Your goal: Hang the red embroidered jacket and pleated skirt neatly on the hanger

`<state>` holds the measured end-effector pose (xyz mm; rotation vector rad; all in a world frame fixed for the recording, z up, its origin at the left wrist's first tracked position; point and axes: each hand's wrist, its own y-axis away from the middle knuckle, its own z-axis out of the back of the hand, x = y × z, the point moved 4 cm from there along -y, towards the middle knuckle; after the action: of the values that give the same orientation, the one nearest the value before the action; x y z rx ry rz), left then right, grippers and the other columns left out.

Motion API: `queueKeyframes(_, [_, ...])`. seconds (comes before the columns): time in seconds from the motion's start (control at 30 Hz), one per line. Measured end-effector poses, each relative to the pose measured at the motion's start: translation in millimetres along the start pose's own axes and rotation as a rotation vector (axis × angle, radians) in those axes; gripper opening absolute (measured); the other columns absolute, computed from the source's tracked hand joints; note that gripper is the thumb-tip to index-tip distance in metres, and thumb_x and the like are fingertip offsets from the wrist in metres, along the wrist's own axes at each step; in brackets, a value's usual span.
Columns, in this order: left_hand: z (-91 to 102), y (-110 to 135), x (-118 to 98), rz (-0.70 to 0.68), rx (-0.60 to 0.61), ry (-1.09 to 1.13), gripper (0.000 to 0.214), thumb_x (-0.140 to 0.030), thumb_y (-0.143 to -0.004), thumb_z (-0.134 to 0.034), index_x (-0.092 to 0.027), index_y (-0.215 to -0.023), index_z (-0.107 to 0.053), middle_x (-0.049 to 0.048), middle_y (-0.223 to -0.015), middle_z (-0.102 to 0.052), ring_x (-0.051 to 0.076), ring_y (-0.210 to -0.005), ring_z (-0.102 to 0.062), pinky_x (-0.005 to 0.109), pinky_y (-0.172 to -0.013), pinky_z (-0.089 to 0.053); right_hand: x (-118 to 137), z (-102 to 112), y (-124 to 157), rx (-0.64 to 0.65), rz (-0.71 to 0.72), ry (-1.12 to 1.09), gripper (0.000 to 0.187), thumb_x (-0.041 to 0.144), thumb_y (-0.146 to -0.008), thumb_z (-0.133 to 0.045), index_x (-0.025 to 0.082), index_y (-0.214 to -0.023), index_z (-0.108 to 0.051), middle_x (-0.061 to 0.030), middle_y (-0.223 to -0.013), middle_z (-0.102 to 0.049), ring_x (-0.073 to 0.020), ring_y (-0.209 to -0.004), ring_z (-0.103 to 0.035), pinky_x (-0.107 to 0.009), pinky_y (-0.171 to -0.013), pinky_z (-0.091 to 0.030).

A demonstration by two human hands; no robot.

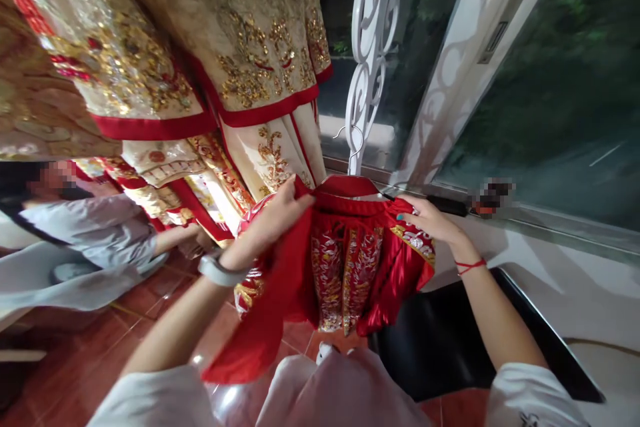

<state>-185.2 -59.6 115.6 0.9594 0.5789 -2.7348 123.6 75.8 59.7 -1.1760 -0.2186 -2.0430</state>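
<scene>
I hold a red embroidered garment [350, 260] that hangs on a hanger with a metal hook [356, 147]. My left hand [280, 210], with a grey watch on its wrist, is closed on the garment's top left edge. At the top right edge my right hand [430, 220] grips the waistband; a red string circles that wrist. The garment's red lining and gold and silver panels hang down between my arms.
Cream and gold robes with red trim [200, 47] hang at the upper left. Another person in grey [95, 240] crouches at the left, a hand on the hanging clothes. A white scrolled rack post [373, 47], a window and a black seat [450, 340] are on the right.
</scene>
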Motion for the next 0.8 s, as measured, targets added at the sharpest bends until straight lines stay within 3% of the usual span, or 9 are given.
queueKeyframes(0.1, [-48.7,19,-16,-0.098,-0.158,0.009,0.062,-0.032,-0.090,-0.052,-0.003,-0.142,-0.038,0.0223,-0.139,-0.056,0.031,-0.132,-0.054,0.044,-0.110,-0.047,-9,-3,-3,-0.068,-0.010,0.048,0.056,0.054,-0.085,-0.067,0.018,-0.128,-0.067,-0.0132,-0.127,-0.070,-0.0340,-0.123,-0.063,-0.051,-0.110,-0.047])
queueKeyframes(0.2, [-61.9,23,-23,-0.038,-0.260,-0.098,0.061,-0.031,-0.093,-0.047,0.001,-0.143,-0.035,0.0283,-0.140,-0.052,0.037,-0.134,-0.051,0.049,-0.110,-0.046,-17,-5,-8,-0.114,-0.015,0.083,0.056,0.051,-0.084,-0.069,0.018,-0.129,-0.067,-0.0129,-0.128,-0.071,-0.0343,-0.121,-0.064,-0.052,-0.111,-0.046])
queueKeyframes(0.27, [-50.1,12,-24,-0.043,-0.222,-0.186,0.053,-0.037,-0.095,-0.049,-0.003,-0.134,-0.047,0.0249,-0.130,-0.057,0.038,-0.131,-0.053,0.052,-0.109,-0.044,-19,-9,-10,-0.130,-0.012,0.096,0.054,0.050,-0.084,-0.069,0.019,-0.128,-0.068,-0.0117,-0.126,-0.072,-0.0338,-0.118,-0.066,-0.051,-0.109,-0.048])
queueKeyframes(0.37, [-18.0,-12,-16,-0.207,-0.127,-0.277,0.052,-0.055,-0.092,-0.054,-0.010,-0.118,-0.060,0.0173,-0.125,-0.059,0.038,-0.135,-0.045,0.058,-0.115,-0.034,-16,-14,-9,-0.111,0.000,0.085,0.052,0.049,-0.086,-0.067,0.021,-0.129,-0.068,-0.0098,-0.125,-0.072,-0.0327,-0.115,-0.067,-0.050,-0.107,-0.050])
queueKeyframes(0.43, [-2.4,-26,-1,-0.297,-0.008,-0.266,0.060,-0.062,-0.093,-0.048,-0.011,-0.123,-0.059,0.0153,-0.127,-0.058,0.036,-0.135,-0.043,0.060,-0.115,-0.031,-11,-14,-7,-0.087,0.002,0.054,0.054,0.049,-0.086,-0.066,0.022,-0.132,-0.066,-0.0087,-0.128,-0.071,-0.0319,-0.119,-0.066,-0.048,-0.108,-0.049])
queueKeyframes(0.53, [5.6,-36,28,-0.321,0.185,-0.206,0.068,-0.063,-0.097,-0.032,-0.010,-0.137,-0.051,0.0149,-0.128,-0.057,0.032,-0.128,-0.052,0.056,-0.111,-0.036,-4,-7,-2,-0.002,0.011,-0.036,0.067,0.052,-0.087,-0.064,0.026,-0.148,-0.052,-0.0062,-0.151,-0.054,-0.0302,-0.139,-0.050,-0.045,-0.116,-0.041])
queueKeyframes(0.63, [8.4,-36,44,-0.291,0.238,-0.229,0.074,-0.070,-0.090,-0.043,-0.015,-0.140,-0.051,0.0143,-0.134,-0.055,0.031,-0.121,-0.058,0.050,-0.110,-0.041,-2,5,-1,0.154,-0.041,-0.221,0.080,0.063,-0.090,-0.052,0.029,-0.159,-0.030,-0.0045,-0.163,-0.036,-0.0275,-0.148,-0.038,-0.043,-0.117,-0.039])
queueKeyframes(0.73, [13.1,-31,43,-0.296,0.281,-0.219,0.079,-0.072,-0.080,-0.059,-0.020,-0.139,-0.052,0.0117,-0.139,-0.054,0.029,-0.119,-0.061,0.041,-0.108,-0.045,-3,8,-2,0.344,-0.172,-0.433,0.082,0.071,-0.092,-0.036,0.023,-0.158,-0.032,-0.0106,-0.154,-0.050,-0.0268,-0.140,-0.049,-0.043,-0.108,-0.048])
queueKeyframes(0.8, [19.3,-27,38,-0.311,0.326,-0.171,0.076,-0.069,-0.080,-0.061,-0.022,-0.139,-0.053,0.0103,-0.138,-0.055,0.027,-0.119,-0.061,0.037,-0.106,-0.047,-3,6,-2,0.418,-0.229,-0.490,0.080,0.071,-0.090,-0.040,0.019,-0.151,-0.044,-0.0128,-0.145,-0.058,-0.0269,-0.137,-0.053,-0.041,-0.107,-0.048])
